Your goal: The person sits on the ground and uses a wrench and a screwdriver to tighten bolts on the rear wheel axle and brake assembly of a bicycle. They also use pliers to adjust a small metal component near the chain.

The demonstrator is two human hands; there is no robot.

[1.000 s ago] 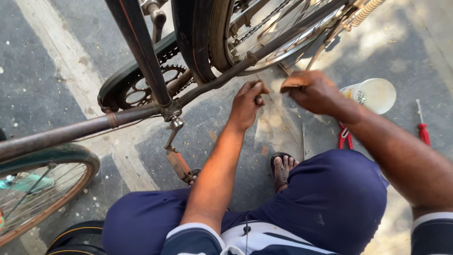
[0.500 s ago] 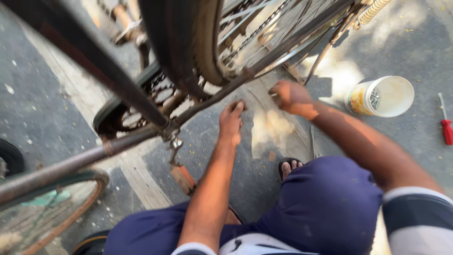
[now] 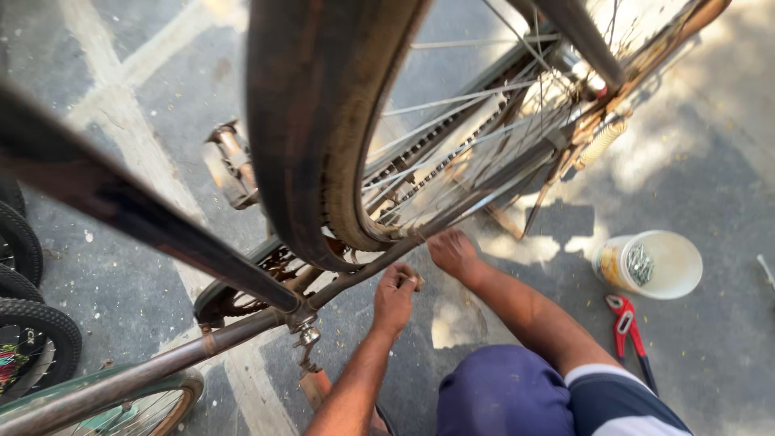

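We crouch under an upturned old bicycle, both hands at the thin frame stay (image 3: 452, 211) just below the rear tyre (image 3: 311, 137). Our left hand (image 3: 395, 297) is closed, pinching a small dark part against the stay (too small to name). Our right hand (image 3: 454, 252) rests its fingers on the same stay; whether it grips anything we cannot tell. As we judge it, fingers this close to the spokes (image 3: 452, 145) and chain (image 3: 452, 161) could get caught if the wheel turns, and the small part could slip onto the pavement. To our right stands a round white plastic tub (image 3: 674, 266) with a yellowish label on its side and metal bits inside; red-handled pliers (image 3: 626, 323) lie just beside it.
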